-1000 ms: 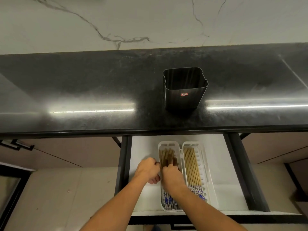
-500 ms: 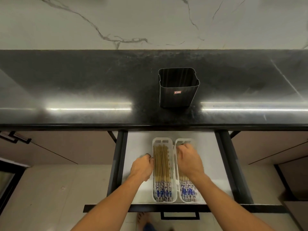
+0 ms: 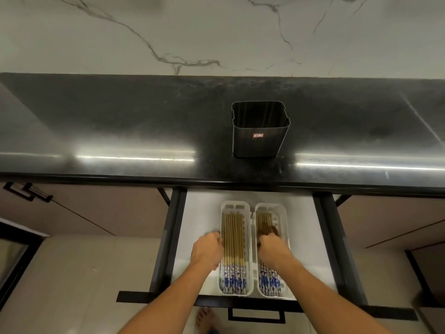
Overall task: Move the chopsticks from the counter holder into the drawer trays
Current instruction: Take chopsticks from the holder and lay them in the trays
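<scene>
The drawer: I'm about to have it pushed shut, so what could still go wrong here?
1. Both hands are inside the drawer: the left hand rests against the left tray, and the right hand sits on the chopsticks in the right tray. Closing now could pinch them.
2. The trays lie loose side by side and may slide, shifting the chopsticks out of line.

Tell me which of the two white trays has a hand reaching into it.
The right-hand tray: the right hand reaches inside, while the left hand stays beside the left tray.
</scene>
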